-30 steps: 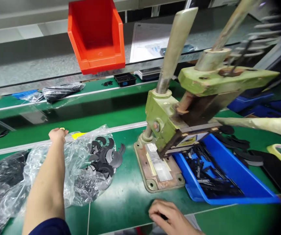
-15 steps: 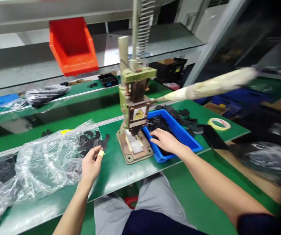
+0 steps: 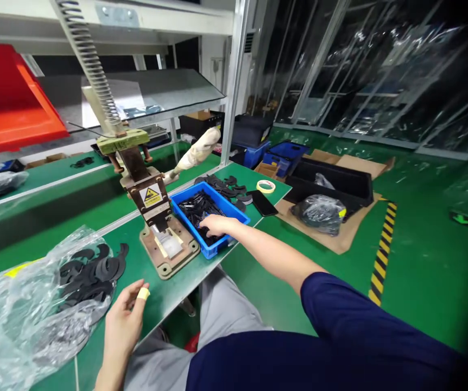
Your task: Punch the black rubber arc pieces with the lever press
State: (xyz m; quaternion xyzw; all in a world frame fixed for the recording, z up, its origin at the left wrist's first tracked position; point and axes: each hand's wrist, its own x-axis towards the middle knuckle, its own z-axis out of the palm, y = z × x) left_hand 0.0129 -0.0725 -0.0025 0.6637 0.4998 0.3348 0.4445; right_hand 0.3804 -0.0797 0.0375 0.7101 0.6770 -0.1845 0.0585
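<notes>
My right hand (image 3: 217, 224) reaches into a blue plastic bin (image 3: 213, 251) among thin black plastic parts (image 3: 195, 206). Its fingers point down and are drawn together; the tips are partly hidden, and what they grip cannot be made out. Above the table's front edge is my left hand (image 3: 123, 320), fingers curled and thumb near the index finger, with nothing visible in it. Yellow tape (image 3: 143, 294) wraps its thumb. Between the hands stands a hand-lever press (image 3: 150, 201) with a light metal fixture (image 3: 171, 245) on its base. Curved black pieces (image 3: 91, 274) spill from a clear plastic bag (image 3: 14, 304) to the left.
Behind the bin lie more curved black pieces (image 3: 228, 187), a black phone-like slab (image 3: 263, 203) and a tape roll (image 3: 265, 186). The press lever (image 3: 199, 149) juts rightward. A red bin (image 3: 14, 103) hangs upper left. Cardboard (image 3: 335, 239) and a bagged bundle (image 3: 319, 213) lie on the floor.
The view has swung to the right, so the press and bins appear further left. My right hand is deeper among the black parts. My left hand remains curled over the front of the table.
</notes>
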